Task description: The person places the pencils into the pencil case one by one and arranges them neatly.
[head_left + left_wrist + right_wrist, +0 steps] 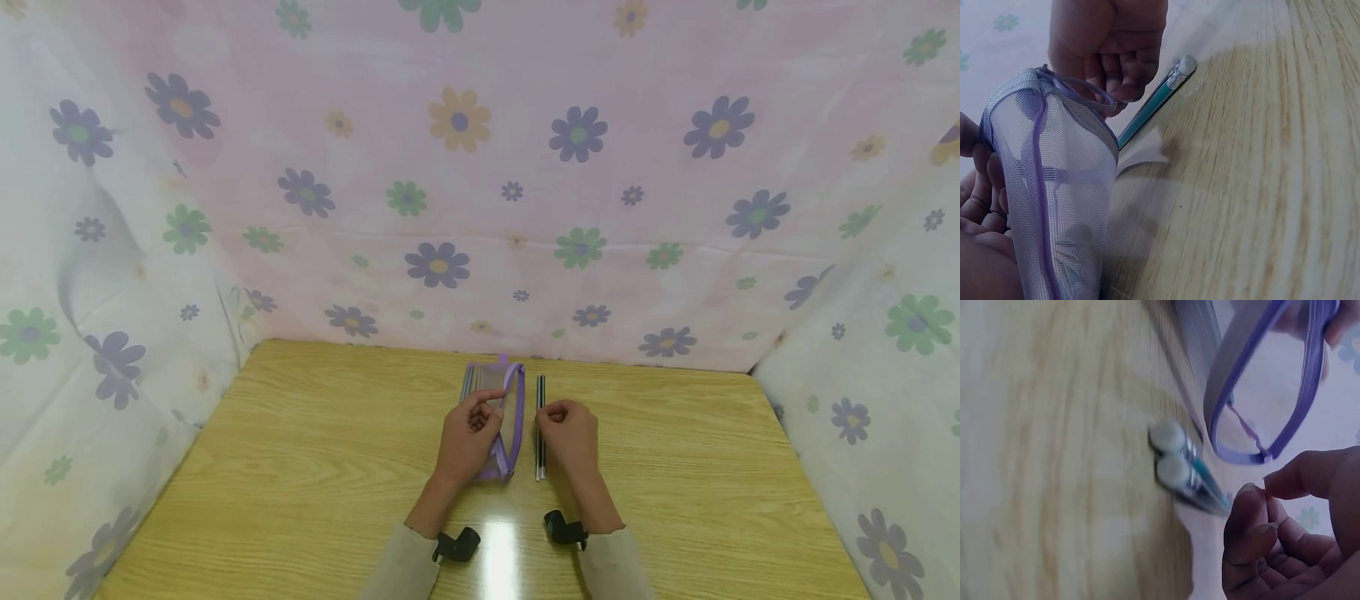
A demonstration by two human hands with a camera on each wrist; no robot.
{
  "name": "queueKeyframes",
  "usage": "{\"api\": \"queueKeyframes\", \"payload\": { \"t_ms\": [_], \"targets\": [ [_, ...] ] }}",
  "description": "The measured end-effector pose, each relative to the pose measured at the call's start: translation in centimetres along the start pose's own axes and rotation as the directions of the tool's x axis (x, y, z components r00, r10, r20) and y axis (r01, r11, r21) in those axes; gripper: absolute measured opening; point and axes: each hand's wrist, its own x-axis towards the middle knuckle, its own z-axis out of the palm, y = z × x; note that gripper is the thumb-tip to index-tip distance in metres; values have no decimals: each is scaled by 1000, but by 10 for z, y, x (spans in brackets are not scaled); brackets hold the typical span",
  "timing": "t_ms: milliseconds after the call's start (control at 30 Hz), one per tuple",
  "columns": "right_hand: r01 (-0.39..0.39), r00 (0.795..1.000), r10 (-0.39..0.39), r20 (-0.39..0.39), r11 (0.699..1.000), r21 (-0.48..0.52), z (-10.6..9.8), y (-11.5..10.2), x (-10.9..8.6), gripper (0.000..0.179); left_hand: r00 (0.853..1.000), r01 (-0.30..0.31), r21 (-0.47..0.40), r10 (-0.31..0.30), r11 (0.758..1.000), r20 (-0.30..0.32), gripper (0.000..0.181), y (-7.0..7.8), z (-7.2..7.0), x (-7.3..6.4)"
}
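Observation:
My left hand (468,437) holds a translucent mesh zipper pouch (519,417) with purple trim by its edge. The pouch's mouth gapes, and its purple zipper band (1316,381) forms a loop in the right wrist view. Several slim sticks, perhaps pencils, show at the pouch's left side. Just right of the pouch, two dark green pencils (541,462) lie side by side on the table, their white erasers (1172,472) toward me. Over these pencils, my right hand (573,433) has thumb and forefinger tips together and the other fingers curled; nothing shows between them.
A wood-grain table (300,442) spreads beneath everything. Flower-print cloth (517,217) hangs behind it and along both sides. Black wrist cameras (459,546) are strapped at both cuffs.

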Motion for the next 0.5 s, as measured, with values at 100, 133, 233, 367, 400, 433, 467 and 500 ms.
{"api": "queueKeyframes", "payload": {
  "t_ms": [100,133,233,367,400,433,467,500],
  "targets": [
    [3,1000,-2,15,999,-38,-4,3,2,13,1000,-5,3,5,1000,-7,31,0,1,0],
    [1,1000,0,21,999,-50,-5,4,2,13,1000,-6,3,6,1000,-7,31,0,1,0],
    [8,999,-5,35,996,-88,-6,6,3,12,1000,-2,2,2,1000,-3,31,-1,0,0],
    [28,998,-21,52,992,-126,-7,8,3,12,1000,14,-6,-14,1000,11,31,-1,-2,0],
    [36,998,-28,58,990,-136,-7,9,4,12,1000,16,-10,-16,1000,16,31,-1,-2,0],
    [41,997,-32,64,988,-147,-7,9,4,12,1000,18,-13,-17,1000,21,31,-1,-3,0],
    [41,997,-30,72,987,-156,-7,8,3,13,1000,16,-16,-16,1000,26,30,-1,-3,0],
    [43,996,-30,78,985,-166,-7,8,3,13,999,13,-19,-12,1000,30,30,-1,-3,0]
  ]
}}
